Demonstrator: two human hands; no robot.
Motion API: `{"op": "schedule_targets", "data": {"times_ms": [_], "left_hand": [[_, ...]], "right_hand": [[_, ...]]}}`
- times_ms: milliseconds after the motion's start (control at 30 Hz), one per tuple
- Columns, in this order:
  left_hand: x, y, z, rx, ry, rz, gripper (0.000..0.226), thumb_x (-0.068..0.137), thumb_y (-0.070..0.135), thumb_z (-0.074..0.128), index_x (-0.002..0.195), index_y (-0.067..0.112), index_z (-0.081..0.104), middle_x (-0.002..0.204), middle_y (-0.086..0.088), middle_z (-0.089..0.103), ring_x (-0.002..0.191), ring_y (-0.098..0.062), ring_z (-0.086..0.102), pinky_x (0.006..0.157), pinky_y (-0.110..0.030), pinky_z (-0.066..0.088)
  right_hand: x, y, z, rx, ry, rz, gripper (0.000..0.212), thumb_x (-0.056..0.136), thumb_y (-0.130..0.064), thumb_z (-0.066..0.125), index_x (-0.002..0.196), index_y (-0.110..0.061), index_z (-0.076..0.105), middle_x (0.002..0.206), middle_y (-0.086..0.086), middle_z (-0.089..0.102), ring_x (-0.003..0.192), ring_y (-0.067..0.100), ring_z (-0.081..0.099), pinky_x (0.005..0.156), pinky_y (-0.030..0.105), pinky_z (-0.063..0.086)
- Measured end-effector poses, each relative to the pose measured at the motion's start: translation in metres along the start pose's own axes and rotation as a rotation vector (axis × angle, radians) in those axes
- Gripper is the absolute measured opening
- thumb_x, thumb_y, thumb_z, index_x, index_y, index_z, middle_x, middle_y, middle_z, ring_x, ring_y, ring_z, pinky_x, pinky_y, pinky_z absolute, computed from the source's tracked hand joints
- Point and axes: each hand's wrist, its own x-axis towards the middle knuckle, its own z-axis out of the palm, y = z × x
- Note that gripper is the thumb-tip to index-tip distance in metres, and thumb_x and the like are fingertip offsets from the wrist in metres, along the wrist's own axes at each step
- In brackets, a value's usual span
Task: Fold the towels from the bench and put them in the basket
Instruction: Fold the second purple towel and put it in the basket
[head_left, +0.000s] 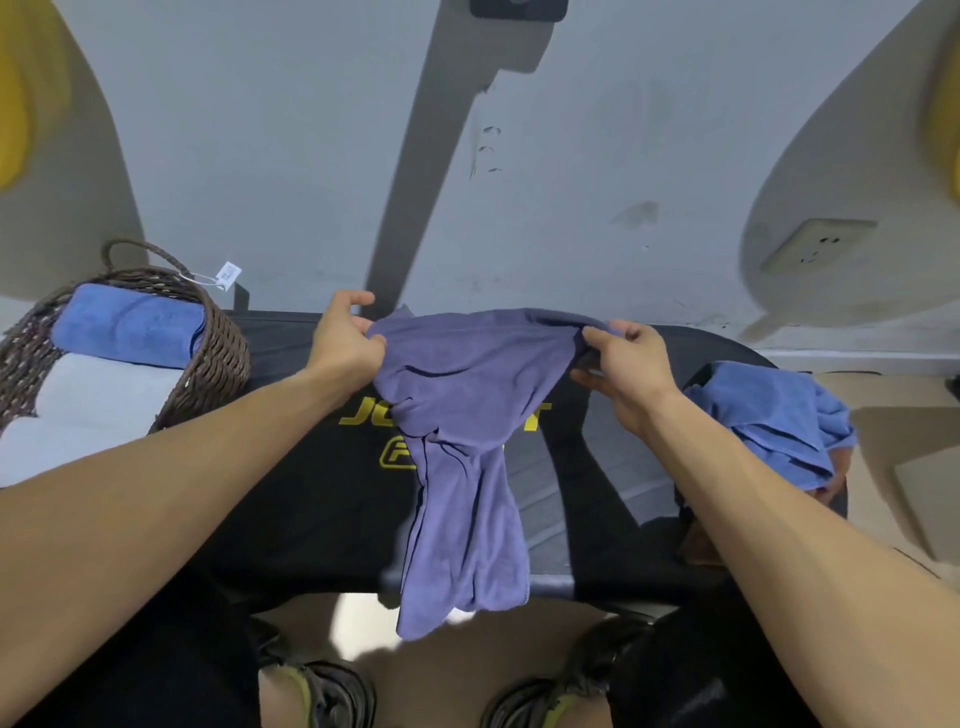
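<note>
Starting on your left, the wicker basket (208, 353) sits on the left end of the black bench (311, 499). It already holds a folded bright blue towel (130, 330) on top, with what look like pale grey or white folded towels (98, 395) under and in front of it (a little price tag is still hanging off the handle). So I'd say you're some way into the job.

Your left hand (345, 340) has its thumb and fingers pinched on the left top corner of the purple towel (462, 431), and your right hand (626, 371) is curled round the other top corner. You've got it lifted over the middle of the bench, and the rest hangs down in a bunched tail past the bench's near edge, toward your shoes. My guess is you're holding it by the top edge so gravity pulls it straight, but it isn't flat yet. It's still twisted in the lower half, so it probably wants a shake or a wider spread before the first fold.

Further right, a crumpled blue towel (774, 421) lies heaped on the right end of the bench, near your right wrist, and it looks like there's something brownish under it that I can't make out.
</note>
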Motion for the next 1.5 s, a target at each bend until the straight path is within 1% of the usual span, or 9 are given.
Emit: {"op": "schedule_targets", "data": {"times_ms": [133,333,600,733,967,1200,1300,1400,1500], "left_hand": [[-0.004,-0.014,0.004,0.237,-0.048,-0.117,0.063,0.082,0.011,0.065,0.139,0.014,0.039,0.116,-0.013,0.057,0.100,-0.028,0.056,0.082,-0.035,0.045],[-0.024,-0.028,0.010,0.268,-0.232,-0.362,0.037,0.079,0.026,0.075,0.099,-0.002,0.061,0.089,-0.018,0.065,0.072,-0.027,0.061,0.059,-0.033,0.051],[-0.044,-0.028,0.018,0.063,-0.196,-0.113,0.023,0.083,0.019,0.072,0.072,0.002,0.061,0.066,-0.002,0.058,0.062,-0.018,0.051,0.062,-0.030,0.045],[-0.033,-0.016,0.004,0.016,-0.362,-0.391,0.018,0.086,0.018,0.063,0.077,0.003,0.062,0.069,-0.014,0.063,0.053,-0.025,0.061,0.051,-0.032,0.055],[-0.014,-0.025,-0.004,0.350,-0.464,-0.471,0.036,0.087,0.038,0.070,0.093,0.002,0.064,0.088,-0.011,0.070,0.072,-0.024,0.068,0.062,-0.031,0.056],[0.000,-0.025,0.024,0.169,-0.293,-0.330,0.029,0.085,0.028,0.074,0.073,0.016,0.051,0.064,-0.014,0.055,0.055,-0.027,0.047,0.050,-0.029,0.047],[0.003,-0.028,0.029,0.207,-0.256,-0.270,0.026,0.082,0.023,0.077,0.072,0.011,0.055,0.068,-0.009,0.061,0.052,-0.025,0.052,0.046,-0.024,0.043],[0.009,-0.025,0.032,0.246,-0.215,-0.214,0.016,0.082,0.019,0.072,0.070,0.017,0.061,0.075,-0.002,0.062,0.070,-0.025,0.058,0.062,-0.031,0.051],[0.019,-0.020,0.028,0.290,-0.200,-0.189,0.023,0.084,0.015,0.058,0.062,0.015,0.053,0.068,-0.010,0.058,0.063,-0.030,0.060,0.070,-0.048,0.059]], "right_hand": [[0.004,0.022,-0.002,-0.185,0.091,0.125,0.069,0.086,-0.012,0.069,0.142,-0.002,0.030,0.088,0.008,0.057,0.069,0.019,0.055,0.058,0.031,0.049],[-0.020,0.055,0.011,-0.550,-0.361,0.430,0.027,0.090,-0.030,0.071,0.099,-0.007,0.061,0.090,0.011,0.065,0.065,0.021,0.066,0.061,0.037,0.061],[-0.031,0.060,0.051,-0.635,-0.365,0.235,0.017,0.082,-0.017,0.076,0.077,-0.007,0.063,0.069,0.009,0.061,0.066,0.022,0.064,0.068,0.044,0.063],[-0.029,0.034,0.044,-0.576,-0.357,0.315,0.006,0.069,-0.004,0.063,0.068,-0.008,0.058,0.062,0.011,0.058,0.056,0.021,0.059,0.061,0.034,0.061],[-0.035,0.025,0.010,-1.283,-0.790,0.651,0.017,0.086,-0.020,0.065,0.086,-0.003,0.069,0.067,0.007,0.073,0.059,0.014,0.071,0.062,0.023,0.057],[-0.012,0.027,0.001,-1.254,-0.195,0.199,0.032,0.089,-0.034,0.062,0.091,-0.003,0.064,0.083,0.012,0.075,0.070,0.027,0.073,0.071,0.036,0.061],[0.004,0.029,-0.004,-1.183,0.041,-0.049,0.038,0.094,-0.037,0.053,0.116,-0.005,0.052,0.122,0.019,0.057,0.107,0.039,0.059,0.082,0.041,0.049],[0.020,0.034,-0.007,-1.057,0.064,0.124,0.059,0.097,-0.042,0.053,0.137,-0.003,0.034,0.139,0.022,0.041,0.121,0.043,0.049,0.094,0.048,0.048],[0.028,0.035,-0.006,-0.964,0.001,0.282,0.053,0.099,-0.044,0.050,0.128,-0.001,0.043,0.119,0.021,0.058,0.092,0.036,0.063,0.072,0.040,0.055]]}}
